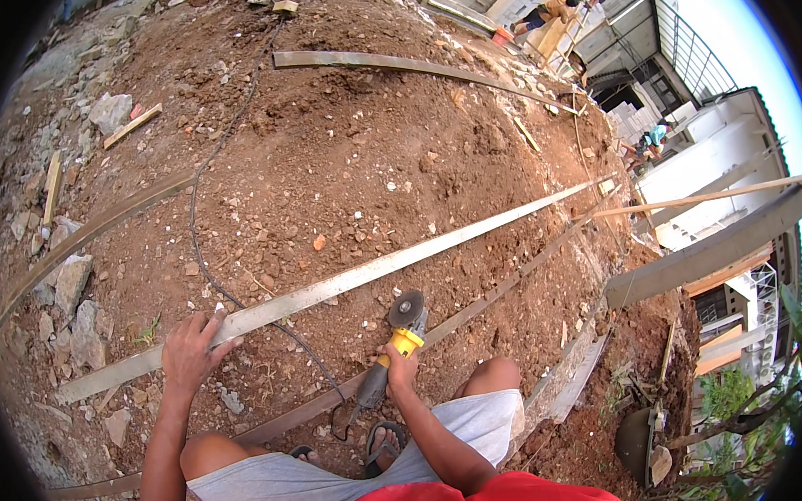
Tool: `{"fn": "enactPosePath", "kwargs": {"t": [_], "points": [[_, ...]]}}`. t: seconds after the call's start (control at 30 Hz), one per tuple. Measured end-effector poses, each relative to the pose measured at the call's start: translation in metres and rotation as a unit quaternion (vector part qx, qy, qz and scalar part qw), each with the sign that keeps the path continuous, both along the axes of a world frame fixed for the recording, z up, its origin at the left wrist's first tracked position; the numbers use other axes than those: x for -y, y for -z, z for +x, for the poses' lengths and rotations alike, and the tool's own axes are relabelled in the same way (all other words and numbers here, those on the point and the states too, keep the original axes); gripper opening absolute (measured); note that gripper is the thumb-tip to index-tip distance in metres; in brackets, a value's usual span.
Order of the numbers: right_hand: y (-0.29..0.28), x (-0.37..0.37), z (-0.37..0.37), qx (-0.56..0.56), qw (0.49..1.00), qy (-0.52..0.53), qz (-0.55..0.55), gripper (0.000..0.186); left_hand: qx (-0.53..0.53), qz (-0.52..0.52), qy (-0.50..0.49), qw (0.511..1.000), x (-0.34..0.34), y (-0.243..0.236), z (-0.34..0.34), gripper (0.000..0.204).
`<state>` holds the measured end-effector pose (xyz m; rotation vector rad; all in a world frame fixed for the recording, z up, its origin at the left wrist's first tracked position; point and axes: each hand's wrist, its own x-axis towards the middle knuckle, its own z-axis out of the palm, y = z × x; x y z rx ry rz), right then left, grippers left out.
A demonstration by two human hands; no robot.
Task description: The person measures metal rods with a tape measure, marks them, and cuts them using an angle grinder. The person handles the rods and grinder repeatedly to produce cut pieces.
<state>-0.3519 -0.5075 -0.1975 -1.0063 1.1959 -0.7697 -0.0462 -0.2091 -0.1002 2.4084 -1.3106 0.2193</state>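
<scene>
A long, pale wooden plank (373,269) lies slantwise over the dirt, its near end at the lower left. My left hand (192,352) grips it near that end, thumb and fingers over the wood. In my right hand (400,368) is an angle grinder (405,340) with a yellow and grey body, held by its handle. The grinder's dark round disc points away from me, a little to the near side of the plank and apart from it. A black power cord (205,263) runs under the plank toward the grinder.
A darker narrow board (484,302) lies nearer, beneath the grinder. Other boards lie at the back (366,61) and the left (103,226). Rubble (73,283) covers the left side. At right, a thick beam (690,266) juts in; two workers (545,15) (652,141) are far off.
</scene>
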Motion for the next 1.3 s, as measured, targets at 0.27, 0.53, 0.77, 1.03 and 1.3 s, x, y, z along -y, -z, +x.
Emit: {"fn": "enactPosePath", "kwargs": {"t": [0.27, 0.53, 0.77, 1.03, 1.3], "points": [[0.004, 0.001, -0.003, 0.007, 1.000, -0.008, -0.011, 0.034, -0.005, 0.000, -0.002, 1.000, 0.002, -0.005, -0.001, 0.056], [0.003, 0.001, -0.003, 0.006, 1.000, -0.011, -0.016, 0.030, 0.004, -0.006, -0.005, 1.000, 0.001, -0.001, 0.000, 0.057], [0.001, -0.001, 0.000, 0.013, 1.000, -0.007, -0.003, 0.031, -0.004, 0.009, -0.010, 1.000, 0.000, 0.000, 0.002, 0.056], [0.006, 0.000, 0.001, 0.001, 1.000, 0.005, -0.024, 0.029, -0.037, 0.054, -0.027, 0.997, 0.003, 0.002, -0.001, 0.057], [0.008, 0.000, -0.003, 0.021, 1.000, 0.007, -0.010, 0.027, -0.014, 0.060, -0.035, 0.997, 0.009, -0.002, -0.003, 0.054]]}}
